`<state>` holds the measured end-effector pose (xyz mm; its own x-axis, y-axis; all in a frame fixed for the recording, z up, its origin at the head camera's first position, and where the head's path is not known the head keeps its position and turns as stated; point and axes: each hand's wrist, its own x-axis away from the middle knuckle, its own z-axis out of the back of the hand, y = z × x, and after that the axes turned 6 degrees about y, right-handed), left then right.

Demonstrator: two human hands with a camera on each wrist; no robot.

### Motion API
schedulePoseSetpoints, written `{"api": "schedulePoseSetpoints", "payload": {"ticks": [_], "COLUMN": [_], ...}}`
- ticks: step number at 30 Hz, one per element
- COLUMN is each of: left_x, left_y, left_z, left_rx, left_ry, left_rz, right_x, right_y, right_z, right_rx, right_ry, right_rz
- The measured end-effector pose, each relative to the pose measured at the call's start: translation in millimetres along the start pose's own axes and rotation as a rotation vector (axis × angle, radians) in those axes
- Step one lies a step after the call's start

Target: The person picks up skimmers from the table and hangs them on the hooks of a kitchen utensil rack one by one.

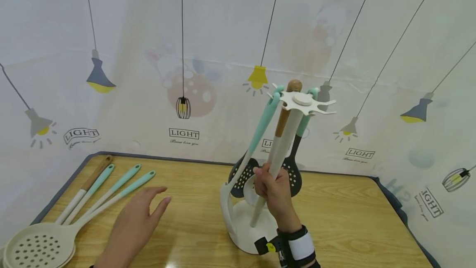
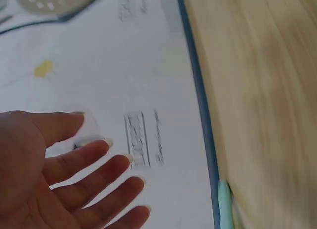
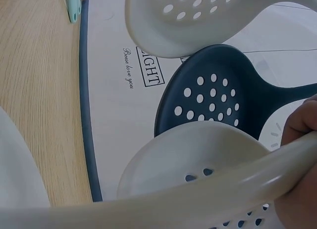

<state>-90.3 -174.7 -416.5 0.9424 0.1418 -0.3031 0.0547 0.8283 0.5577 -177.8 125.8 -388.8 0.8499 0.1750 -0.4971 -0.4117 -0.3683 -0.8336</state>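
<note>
My right hand (image 1: pixel 275 191) grips the white pole (image 1: pixel 288 139) of a utensil stand, whose round base (image 1: pixel 254 233) is below and whose hooked top (image 1: pixel 302 101) is above. The pole leans right in the head view. From the hooks hang a white utensil with a mint handle (image 1: pixel 263 123), black slotted skimmers (image 3: pixel 213 95) and a pale spoon with holes (image 3: pixel 188 150), partly behind the pole. My left hand (image 1: pixel 134 222) holds nothing, fingers extended and thumb apart, just right of several lying utensils. Among these, a white skimmer (image 1: pixel 39 243) lies on top in front.
The wooden table (image 1: pixel 357 218) has a dark edge at the back and sides. A pale cloth (image 1: pixel 230 32) printed with lamps stands behind it. Mint handles (image 1: pixel 126 177) and one brown handle (image 1: pixel 97 172) point toward the back on the left side.
</note>
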Motion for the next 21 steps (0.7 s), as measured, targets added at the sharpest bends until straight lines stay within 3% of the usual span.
{"api": "schedulePoseSetpoints", "payload": {"ticks": [5, 7, 11, 16, 21], "left_x": [-3.5, -5.1, -7.5, -7.7, -11.7], "left_y": [-41.7, -55.0, -74.6, -96.7, -113.3], "left_z": [10.3, 14.9, 21.1, 21.0, 23.3], "left_rx": [-0.194, -0.244, -0.300, -0.316, -0.302], "left_ry": [0.074, 0.069, 0.069, 0.097, -0.024], "left_rz": [0.019, 0.058, 0.128, 0.134, 0.218], "right_x": [0.0, -0.1, -0.5, -1.1, -1.0], "right_y": [-0.3, -0.3, 0.0, 0.4, 1.3], "right_z": [0.0, 0.1, 0.4, 0.8, 1.2], "right_rx": [-0.002, -0.002, -0.005, -0.014, -0.013], "right_ry": [0.002, 0.002, -0.007, -0.017, -0.017], "right_rz": [-0.005, -0.007, 0.002, 0.017, 0.022]}}
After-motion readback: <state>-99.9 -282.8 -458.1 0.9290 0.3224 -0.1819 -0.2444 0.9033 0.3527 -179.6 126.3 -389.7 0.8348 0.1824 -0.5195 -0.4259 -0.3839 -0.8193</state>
